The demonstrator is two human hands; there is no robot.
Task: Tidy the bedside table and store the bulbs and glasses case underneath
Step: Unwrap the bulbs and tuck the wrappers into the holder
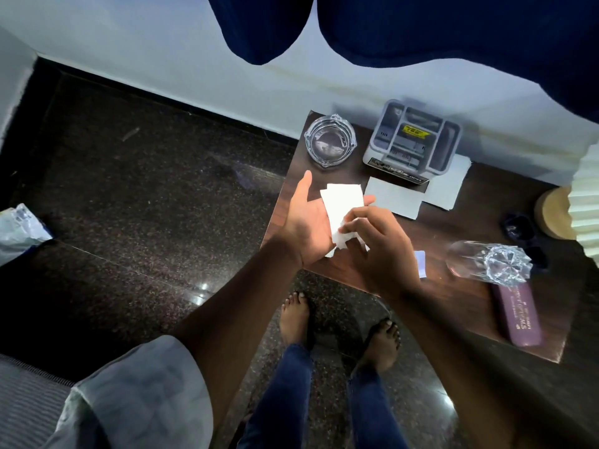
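The tidying is judged to be at an early stage. Small white paper slips are being gathered: they lie across the upturned palm of the left hand, whose fingers are spread and slightly cupped, while the right hand pinches the lower edge of the slips between thumb and fingertips. Both hands are held over the 9 o'clock edge of the dark wood-grain bedside table.

Much is left on the top. The maroon oblong glasses case, smooth and printed with pale lettering, lies at 4 o'clock near the front edge, not yet stored below. No bulbs can be made out, and the space underneath is hidden.

A round clear glass ashtray, thick-walled and notched, stands at 11 o'clock. A grey plastic compartmented organiser with a yellow label sits at 12 o'clock on flat white paper sheets. A clear faceted cut-glass tumbler lies on its side at 3 o'clock, with dark sunglasses just beyond it and a pleated pale lamp on a cork-like round base at 2 o'clock. A small white slip stays on the table just beside the right hand.
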